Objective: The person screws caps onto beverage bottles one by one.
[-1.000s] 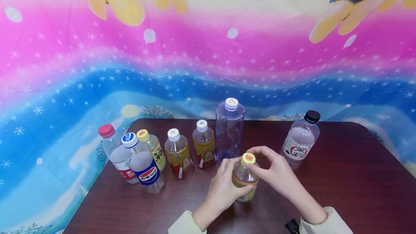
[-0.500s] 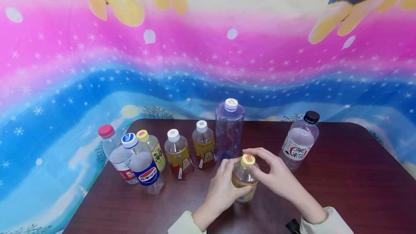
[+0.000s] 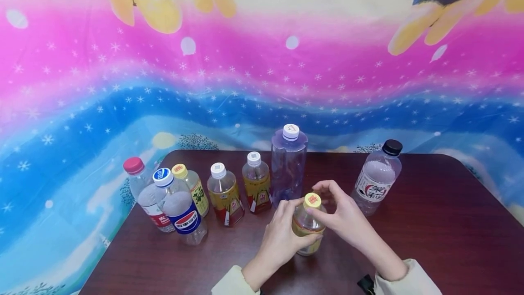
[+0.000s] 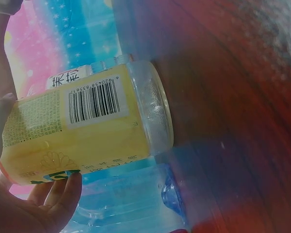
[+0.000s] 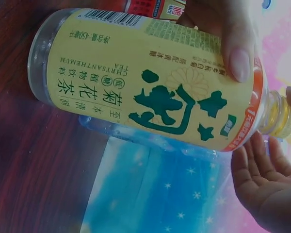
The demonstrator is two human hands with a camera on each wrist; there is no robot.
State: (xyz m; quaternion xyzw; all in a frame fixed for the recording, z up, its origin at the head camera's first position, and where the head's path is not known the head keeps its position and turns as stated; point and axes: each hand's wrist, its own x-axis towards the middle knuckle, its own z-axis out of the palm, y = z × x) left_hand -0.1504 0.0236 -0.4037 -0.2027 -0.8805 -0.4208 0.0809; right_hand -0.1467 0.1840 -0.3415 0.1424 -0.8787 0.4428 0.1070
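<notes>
A clear bottle of chrysanthemum tea (image 3: 308, 222) with a yellow label stands upright at the table's front middle. My left hand (image 3: 280, 236) grips its body, thumb on the near side and fingers round the far side. At the neck, my right hand (image 3: 344, 211) has its thumb and index finger on the yellow cap (image 3: 312, 200). The cap sits on the bottle. In the right wrist view, the label (image 5: 160, 92) faces the camera, and the other right-hand fingers (image 5: 254, 165) curve below the neck. The left wrist view shows the label's barcode side (image 4: 94, 102).
Left on the dark table (image 3: 442, 222) stand a red-capped bottle (image 3: 147, 195), a Pepsi bottle (image 3: 184, 217), another yellow-capped bottle (image 3: 198, 190) and two white-capped tea bottles. A tall clear bottle (image 3: 288, 163) stands behind my hands; a black-capped bottle (image 3: 376, 181) is right.
My right hand's fingers shift slightly round the cap, and its index finger rises a little. The left hand and the bottle stay put.
</notes>
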